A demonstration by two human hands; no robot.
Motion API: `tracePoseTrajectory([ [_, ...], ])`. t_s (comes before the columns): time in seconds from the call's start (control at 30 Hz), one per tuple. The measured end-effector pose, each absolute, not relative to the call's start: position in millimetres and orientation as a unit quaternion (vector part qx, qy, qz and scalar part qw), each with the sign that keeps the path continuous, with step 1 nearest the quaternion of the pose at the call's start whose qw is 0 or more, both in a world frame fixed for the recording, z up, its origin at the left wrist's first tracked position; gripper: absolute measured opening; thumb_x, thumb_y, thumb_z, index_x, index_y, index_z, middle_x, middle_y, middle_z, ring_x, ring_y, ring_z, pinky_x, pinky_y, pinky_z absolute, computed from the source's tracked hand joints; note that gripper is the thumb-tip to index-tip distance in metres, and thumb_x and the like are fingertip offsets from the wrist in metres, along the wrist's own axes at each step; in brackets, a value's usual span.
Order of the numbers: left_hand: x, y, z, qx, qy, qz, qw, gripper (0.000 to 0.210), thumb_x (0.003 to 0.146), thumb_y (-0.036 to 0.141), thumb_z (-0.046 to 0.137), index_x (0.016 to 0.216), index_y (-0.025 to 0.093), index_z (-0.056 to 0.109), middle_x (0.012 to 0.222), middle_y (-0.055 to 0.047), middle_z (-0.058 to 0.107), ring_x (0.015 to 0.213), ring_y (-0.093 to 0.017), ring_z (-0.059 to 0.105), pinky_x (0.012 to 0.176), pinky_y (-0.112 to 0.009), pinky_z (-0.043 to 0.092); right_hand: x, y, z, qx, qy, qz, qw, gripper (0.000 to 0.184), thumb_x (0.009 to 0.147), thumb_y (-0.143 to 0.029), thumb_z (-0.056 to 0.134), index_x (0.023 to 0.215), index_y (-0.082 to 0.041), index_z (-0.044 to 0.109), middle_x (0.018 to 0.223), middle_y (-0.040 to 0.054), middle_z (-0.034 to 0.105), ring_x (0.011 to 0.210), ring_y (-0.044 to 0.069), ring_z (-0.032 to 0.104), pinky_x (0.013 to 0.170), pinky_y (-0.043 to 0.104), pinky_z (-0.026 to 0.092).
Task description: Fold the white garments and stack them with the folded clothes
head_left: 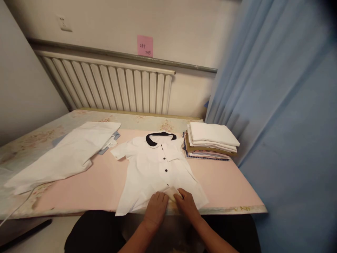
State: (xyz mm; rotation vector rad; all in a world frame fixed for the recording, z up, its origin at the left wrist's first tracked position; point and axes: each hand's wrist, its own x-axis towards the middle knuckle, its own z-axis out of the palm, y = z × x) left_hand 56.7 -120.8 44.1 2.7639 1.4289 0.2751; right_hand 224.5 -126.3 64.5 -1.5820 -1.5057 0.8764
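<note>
A white short-sleeved blouse [147,165] with a black collar and black buttons lies front up, its collar toward the wall. On the right, its sleeve is folded in over the chest; the left sleeve stretches outward. My left hand [157,206] is closed on the bottom hem, near the middle. Just beside it, my right hand [187,204] pinches the same hem between thumb and fingers. A bit of the hem is turned up between the two hands. My left fingertips are partly hidden by the cloth and the hand.
A stack of folded clothes [214,135] stands on the right of the pink mat [221,182]. White garments [68,151] lie loosely at the left. Behind the table are a radiator [126,88] and a pink note [145,46]; a blue curtain [263,88] hangs close on the right.
</note>
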Motion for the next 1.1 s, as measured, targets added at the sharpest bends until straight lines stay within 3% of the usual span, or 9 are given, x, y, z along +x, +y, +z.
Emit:
tracePoseTrajectory([
  [0.33, 51.8, -129.6, 47.2, 0.885, 0.462, 0.064, -0.003, 0.019, 0.088, 0.014, 0.05, 0.105, 0.016, 0.059, 0.105, -0.009, 0.059, 0.096, -0.023, 0.053, 0.085, -0.041, 0.045, 224.8, -126.2, 66.1, -0.625, -0.581, 0.348, 0.388, 0.018, 0.078, -0.029, 0.047, 0.065, -0.019, 0.055, 0.062, -0.004, 0.05, 0.064, 0.014, 0.046, 0.058, 0.024, 0.033],
  [0.7, 34.4, -148.5, 13.2, 0.886, 0.416, 0.196, -0.053, 0.034, 0.088, 0.01, 0.05, 0.121, 0.018, 0.053, 0.114, -0.011, 0.058, 0.104, -0.023, 0.052, 0.09, -0.042, 0.046, 216.0, -146.3, 70.9, -0.56, -0.668, 0.302, 0.386, 0.019, 0.086, -0.025, 0.047, 0.074, -0.02, 0.061, 0.075, 0.0004, 0.06, 0.074, 0.016, 0.055, 0.069, 0.025, 0.041],
  [0.9, 36.7, -149.6, 14.3, 0.883, 0.423, 0.192, -0.069, 0.035, 0.088, 0.01, 0.048, 0.122, 0.02, 0.053, 0.112, -0.01, 0.058, 0.102, -0.023, 0.053, 0.088, -0.042, 0.048, 216.5, -147.1, 69.4, -0.565, -0.675, 0.265, 0.393, 0.016, 0.087, -0.023, 0.049, 0.076, -0.021, 0.061, 0.076, 0.0012, 0.061, 0.074, 0.017, 0.056, 0.07, 0.027, 0.044],
  [1.1, 36.5, -150.8, 17.8, 0.883, 0.42, 0.192, -0.079, 0.036, 0.086, 0.009, 0.051, 0.121, 0.02, 0.054, 0.113, -0.01, 0.058, 0.105, -0.024, 0.052, 0.088, -0.042, 0.047, 217.9, -144.8, 81.2, -0.553, -0.672, 0.282, 0.405, 0.021, 0.088, -0.023, 0.048, 0.097, -0.023, 0.067, 0.095, 0.0031, 0.069, 0.091, 0.018, 0.063, 0.084, 0.03, 0.047],
])
